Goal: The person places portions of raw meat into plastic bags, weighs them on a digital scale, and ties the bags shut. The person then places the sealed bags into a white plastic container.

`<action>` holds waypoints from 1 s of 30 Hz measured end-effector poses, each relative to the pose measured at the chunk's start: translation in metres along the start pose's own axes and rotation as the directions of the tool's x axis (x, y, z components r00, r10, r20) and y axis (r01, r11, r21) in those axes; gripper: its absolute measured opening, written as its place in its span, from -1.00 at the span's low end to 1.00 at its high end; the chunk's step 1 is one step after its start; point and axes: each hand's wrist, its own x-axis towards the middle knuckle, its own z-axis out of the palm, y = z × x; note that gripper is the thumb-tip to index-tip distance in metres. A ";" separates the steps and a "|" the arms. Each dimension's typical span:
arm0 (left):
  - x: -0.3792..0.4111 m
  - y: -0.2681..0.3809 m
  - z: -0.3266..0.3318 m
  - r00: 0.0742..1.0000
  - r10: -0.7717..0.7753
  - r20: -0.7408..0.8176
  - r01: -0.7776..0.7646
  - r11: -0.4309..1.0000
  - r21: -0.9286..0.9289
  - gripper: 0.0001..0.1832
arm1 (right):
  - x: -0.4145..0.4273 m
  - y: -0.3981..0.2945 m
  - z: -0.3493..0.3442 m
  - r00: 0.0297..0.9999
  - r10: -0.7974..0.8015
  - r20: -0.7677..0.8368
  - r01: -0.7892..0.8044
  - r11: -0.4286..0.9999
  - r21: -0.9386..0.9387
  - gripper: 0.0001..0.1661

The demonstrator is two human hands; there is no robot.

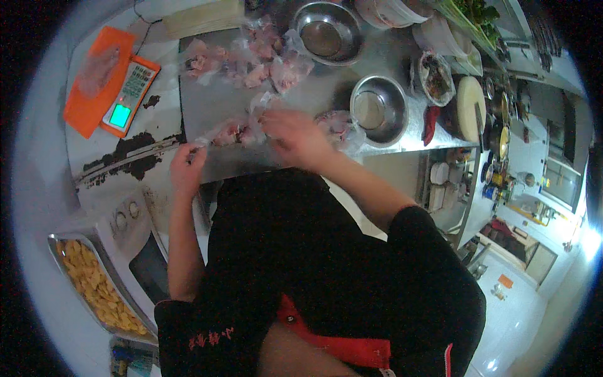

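A clear plastic bag of raw meat pieces (pixel 233 133) lies near the front edge of the steel worktop (pixel 212 101). My left hand (pixel 187 165) pinches the bag's gathered left end between thumb and fingers. At the bag's other end is my right hand (pixel 297 136), palm down and slightly blurred. Its fingers curl by the plastic, and their grip is partly hidden. Another bag of meat (pixel 341 127) rests just right of that hand. Farther back, several bagged meat portions (pixel 256 59) sit in a cluster.
An orange digital scale (pixel 129 96) with a lit display stands at the left, beside an orange tray (pixel 96 80). Two steel bowls (pixel 379 110) (pixel 327 33) occupy the right side. Beyond them are a dried red pepper (pixel 430 125) and a round cutting board (pixel 469 108) bearing a knife (pixel 478 125).
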 end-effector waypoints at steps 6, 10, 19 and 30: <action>0.013 0.017 -0.024 0.998 0.054 -0.021 -0.054 0.998 -0.013 -0.70 | -0.095 0.066 -0.059 0.920 0.361 0.149 -0.176 0.724 -0.668 -0.25; 0.022 0.034 -0.050 0.993 0.050 -0.103 -0.046 0.998 0.042 -0.69 | -0.117 0.097 -0.042 0.939 0.242 0.246 0.028 0.657 -0.754 -0.36; 0.082 0.044 -0.131 0.774 0.206 -0.599 -0.194 0.977 0.086 -0.37 | -0.055 0.060 -0.060 0.932 0.260 0.252 -0.122 0.880 -0.459 -0.80; 0.266 0.073 -0.173 0.493 0.411 -0.767 0.093 0.851 0.516 -0.25 | 0.025 -0.015 -0.160 0.943 0.285 0.171 -0.314 0.933 0.178 -0.89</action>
